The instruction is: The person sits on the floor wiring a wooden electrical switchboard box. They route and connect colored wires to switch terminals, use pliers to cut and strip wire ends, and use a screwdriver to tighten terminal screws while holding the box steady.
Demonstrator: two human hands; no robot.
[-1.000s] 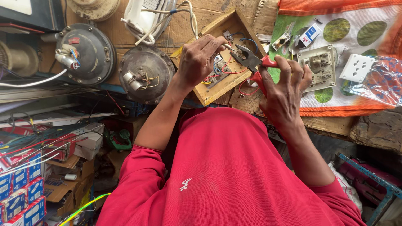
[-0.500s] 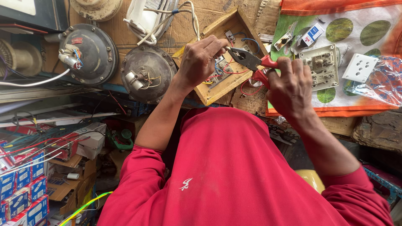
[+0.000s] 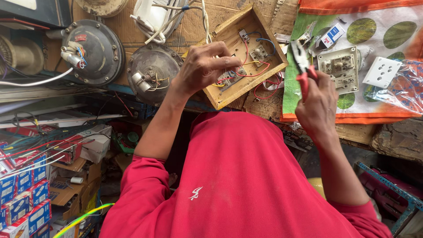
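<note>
A wooden switch board box lies on the bench, its inside fitted with small switches and red, blue and yellow wires. My left hand rests on its near left part, fingers pinching a component among the wires. My right hand holds red-handled pliers upright, jaws lifted clear of the box, to its right over a patterned mat.
Two round metal fan motors lie left of the box. A grey switch plate, a white socket plate and a plastic bag sit on the mat. Blue and white cartons are stacked lower left.
My right hand has drawn the pliers away from the box toward the right and raised them upright. My left hand stays on the box's wiring.
</note>
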